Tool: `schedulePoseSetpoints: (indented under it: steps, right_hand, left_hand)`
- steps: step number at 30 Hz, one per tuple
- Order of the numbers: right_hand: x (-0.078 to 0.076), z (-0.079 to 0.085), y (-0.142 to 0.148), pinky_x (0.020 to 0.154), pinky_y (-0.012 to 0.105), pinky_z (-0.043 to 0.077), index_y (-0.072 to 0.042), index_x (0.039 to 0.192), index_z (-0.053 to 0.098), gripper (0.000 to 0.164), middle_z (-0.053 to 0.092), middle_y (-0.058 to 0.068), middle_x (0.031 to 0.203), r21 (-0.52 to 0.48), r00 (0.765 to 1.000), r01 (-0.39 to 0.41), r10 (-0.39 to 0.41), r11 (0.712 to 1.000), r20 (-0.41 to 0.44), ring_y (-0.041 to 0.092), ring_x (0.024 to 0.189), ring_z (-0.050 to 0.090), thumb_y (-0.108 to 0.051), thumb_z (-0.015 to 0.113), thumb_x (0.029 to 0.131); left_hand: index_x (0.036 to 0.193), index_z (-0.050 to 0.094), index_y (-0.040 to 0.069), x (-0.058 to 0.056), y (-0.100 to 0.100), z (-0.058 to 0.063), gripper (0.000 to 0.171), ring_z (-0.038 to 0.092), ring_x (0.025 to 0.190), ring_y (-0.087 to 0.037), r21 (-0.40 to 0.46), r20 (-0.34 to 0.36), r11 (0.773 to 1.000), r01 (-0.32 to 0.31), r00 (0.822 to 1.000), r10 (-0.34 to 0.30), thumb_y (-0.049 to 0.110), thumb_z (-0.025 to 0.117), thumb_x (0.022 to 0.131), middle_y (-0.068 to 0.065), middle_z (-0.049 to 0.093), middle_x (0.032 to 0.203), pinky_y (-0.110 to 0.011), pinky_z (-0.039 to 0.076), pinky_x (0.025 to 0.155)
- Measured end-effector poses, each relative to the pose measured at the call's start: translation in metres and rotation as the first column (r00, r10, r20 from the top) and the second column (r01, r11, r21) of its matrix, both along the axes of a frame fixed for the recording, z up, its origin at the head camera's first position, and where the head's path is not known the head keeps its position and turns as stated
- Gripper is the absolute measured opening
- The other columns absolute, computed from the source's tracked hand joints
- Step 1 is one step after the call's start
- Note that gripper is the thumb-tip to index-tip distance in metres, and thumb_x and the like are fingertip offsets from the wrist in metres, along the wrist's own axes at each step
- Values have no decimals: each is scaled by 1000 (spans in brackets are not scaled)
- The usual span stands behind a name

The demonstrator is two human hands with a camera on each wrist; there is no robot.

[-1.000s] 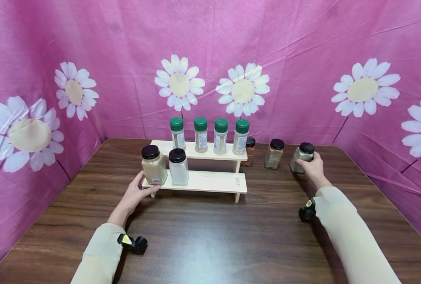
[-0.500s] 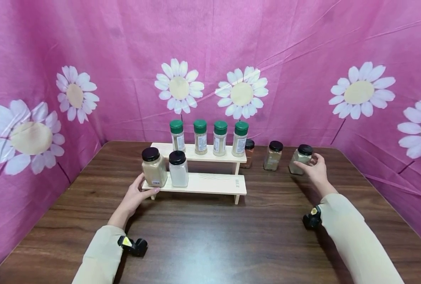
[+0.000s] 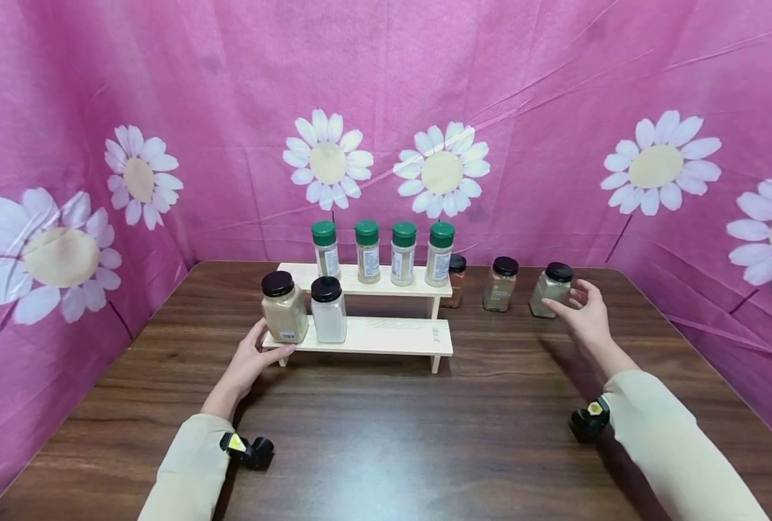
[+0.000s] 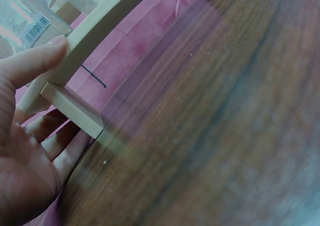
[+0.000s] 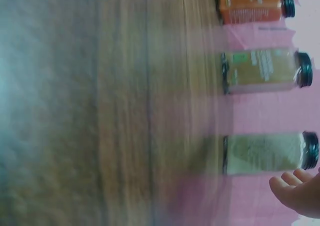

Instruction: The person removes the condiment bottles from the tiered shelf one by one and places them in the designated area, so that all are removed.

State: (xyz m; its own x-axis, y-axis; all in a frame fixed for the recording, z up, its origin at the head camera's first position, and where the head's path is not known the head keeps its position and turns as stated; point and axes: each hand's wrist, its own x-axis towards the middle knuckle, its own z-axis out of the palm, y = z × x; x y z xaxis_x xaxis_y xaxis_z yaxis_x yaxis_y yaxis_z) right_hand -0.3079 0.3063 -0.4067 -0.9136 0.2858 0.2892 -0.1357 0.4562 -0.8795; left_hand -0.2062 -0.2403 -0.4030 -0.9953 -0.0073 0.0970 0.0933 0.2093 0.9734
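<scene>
My left hand (image 3: 245,365) grips the left end of a two-tier wooden shelf (image 3: 386,336); in the left wrist view the thumb (image 4: 37,61) lies on the board's edge and the fingers reach behind the leg (image 4: 75,111). A beige-filled jar (image 3: 284,311) and a white-filled jar (image 3: 328,315), both black-lidded, stand on the lower tier. At the right, my right hand (image 3: 587,318) is beside a black-lidded jar of greyish-green contents (image 3: 550,295), fingers spread and loosely bent. In the right wrist view a gap shows between the fingers and this jar (image 5: 265,153).
Several green-capped shakers (image 3: 367,253) line the upper tier. Right of the shelf stand a brown-filled jar (image 3: 500,288) and an orange-red jar (image 3: 454,286), the latter partly hidden by the shelf in the head view. A pink flowered cloth (image 3: 386,87) hangs behind the wooden table (image 3: 386,434).
My right hand has let go of the greyish-green jar and drawn slightly back to the right. The jar stands about where it was. My left hand keeps its grip on the shelf.
</scene>
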Motion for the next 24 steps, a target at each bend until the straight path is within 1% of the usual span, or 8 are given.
schedulePoseSetpoints:
  steps: [6,10,12,15,18,20,22,24]
  right_hand:
    - [8,-3,-7,75,16,38,-7,130,29,78,40,14,116,-32,999,-32,31,999,-40,20,103,44,-29,72,69]
    - [22,5,-25,81,22,37,-9,129,31,76,41,16,118,-74,995,-77,73,994,-61,19,103,44,-26,73,68]
    - [30,10,-35,85,27,36,-7,130,30,75,41,20,120,-63,992,-108,103,992,-73,22,105,44,-24,72,70]
    - [42,19,-51,87,35,35,-2,129,29,72,42,23,119,-27,982,-159,156,987,-103,30,105,44,-20,70,73]
    - [59,35,-70,87,36,34,1,127,31,66,46,21,115,4,973,-204,204,979,-112,27,102,46,-14,68,75]
    - [72,47,-84,86,31,35,3,126,33,62,46,18,114,-1,969,-225,224,974,-101,25,102,45,-9,67,75]
    - [84,57,-95,87,31,34,5,124,33,60,46,20,115,1,965,-249,248,969,-84,25,103,44,-4,65,75]
    - [90,62,-104,87,33,34,6,124,33,58,44,23,116,0,961,-268,267,963,-74,32,105,41,-2,64,75]
  left_hand:
    - [133,27,5,-1,-1,-1,72,21,120,-28,-19,8,1000,-10,1000,11,12,67,74,-17,27,134,-44,15,96]
    - [133,26,4,-1,-1,-2,72,23,119,-28,-13,15,1000,-6,1000,6,11,67,74,-18,28,133,-43,16,95]
    - [133,25,4,-1,-1,-1,72,23,119,-28,-15,15,1000,-5,1000,5,11,67,74,-18,28,133,-43,17,95]
    - [133,26,5,-1,0,-1,72,24,119,-27,-12,18,1000,-10,1000,10,11,67,74,-17,29,132,-42,17,95]
    - [133,26,5,0,1,1,70,24,119,-27,-3,24,1000,-10,1000,10,9,66,75,-17,29,133,-41,17,95]
    - [133,26,5,1,2,1,70,23,119,-27,4,26,1000,-11,1000,11,8,65,75,-18,28,133,-41,17,95]
    - [133,26,5,1,2,1,70,23,119,-27,1,28,1000,-12,1000,12,8,65,75,-18,28,133,-41,17,95]
    - [133,26,5,1,1,1,70,24,119,-26,-1,32,1000,-11,999,11,8,65,75,-17,29,133,-41,17,95]
